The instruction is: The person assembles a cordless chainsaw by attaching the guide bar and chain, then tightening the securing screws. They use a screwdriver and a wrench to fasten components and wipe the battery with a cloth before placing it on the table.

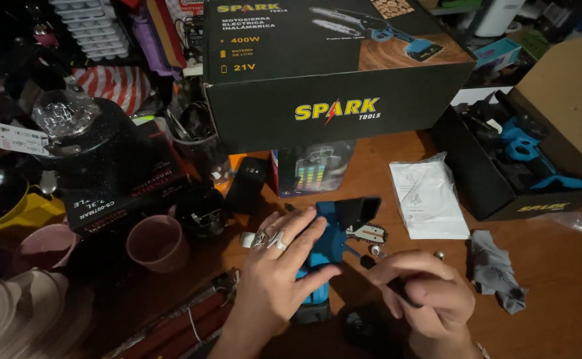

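While left hand lies flat on blue saw; grip apart | right hand grip clamped on small dark part

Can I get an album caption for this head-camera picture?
Left hand rests on a blue power tool; right hand pinches something small.

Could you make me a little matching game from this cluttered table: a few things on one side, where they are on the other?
Things:
1. blue tool
2. grey cloth
3. pink cup
4. white plastic packet

Places:
A. left of the left hand, standing on the table
B. under the left hand
C. crumpled, right of the right hand
D. flat beside the open box

Pairs: 1-B, 2-C, 3-A, 4-D
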